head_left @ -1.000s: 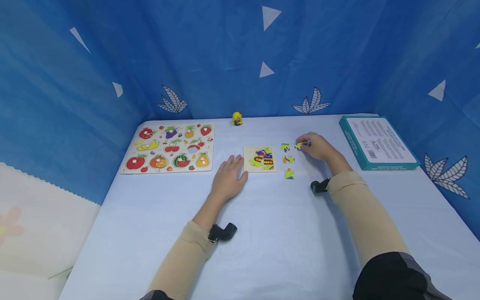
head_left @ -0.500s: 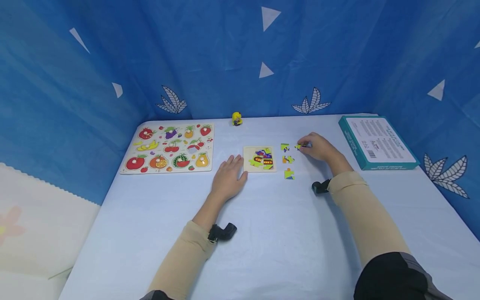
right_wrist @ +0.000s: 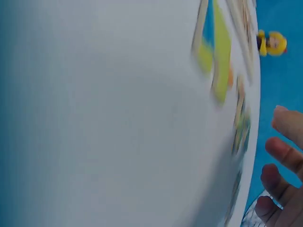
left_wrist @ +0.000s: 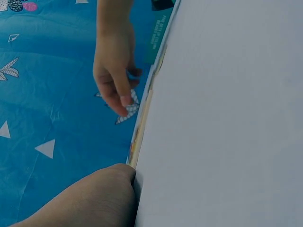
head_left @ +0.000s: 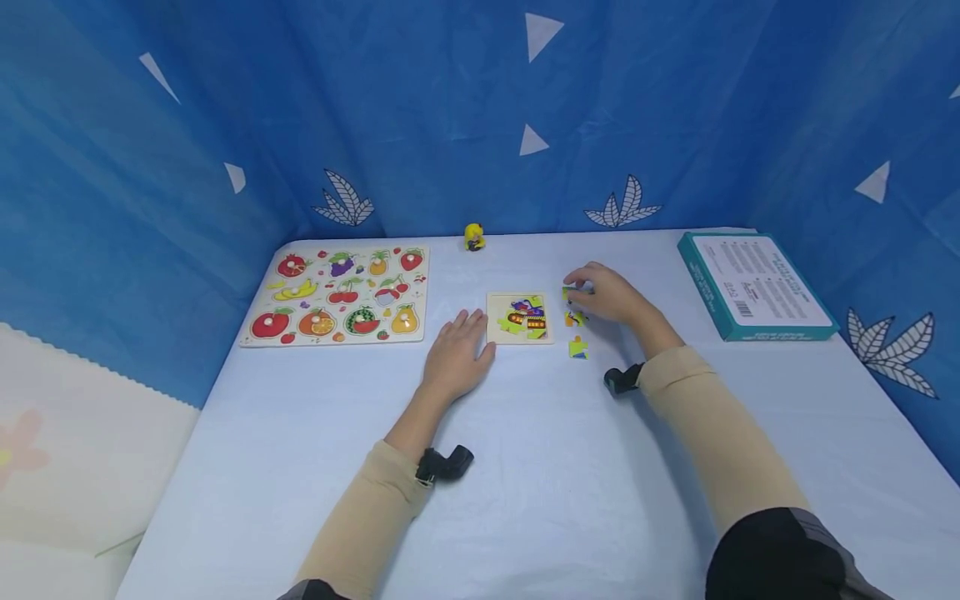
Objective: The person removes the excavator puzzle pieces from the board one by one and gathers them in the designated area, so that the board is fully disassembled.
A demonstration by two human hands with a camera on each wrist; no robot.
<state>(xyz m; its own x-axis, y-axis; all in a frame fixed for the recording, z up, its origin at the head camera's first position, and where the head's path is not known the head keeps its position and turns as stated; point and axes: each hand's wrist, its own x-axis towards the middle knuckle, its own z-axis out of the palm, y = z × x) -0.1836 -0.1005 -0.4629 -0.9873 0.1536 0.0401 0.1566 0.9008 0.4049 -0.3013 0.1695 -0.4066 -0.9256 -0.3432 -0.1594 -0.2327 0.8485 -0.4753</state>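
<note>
My left hand (head_left: 456, 354) lies flat on the white table, fingertips at the left edge of a small wooden jigsaw board (head_left: 498, 307) with a vehicle picture. My right hand (head_left: 611, 296) hovers over loose jigsaw pieces to the right of the board, fingers bent loosely downward. Nothing shows between its fingers in the right wrist view. A green-yellow piece (head_left: 567, 293) peeks out by its fingertips. Below that lie a yellow-orange piece (head_left: 574, 319) and a green piece with blue (head_left: 578, 348). Another piece is hidden by the right hand in the head view.
A large fruit puzzle board (head_left: 337, 298) lies at the back left. A small yellow figurine (head_left: 474, 237) stands at the table's back edge, before the blue curtain. At the back right lies a teal box (head_left: 761, 283) with a white label.
My right hand has let go of the jigsaw piece at the upper right and moved left over the pieces beside the board. My left hand stays in place.
</note>
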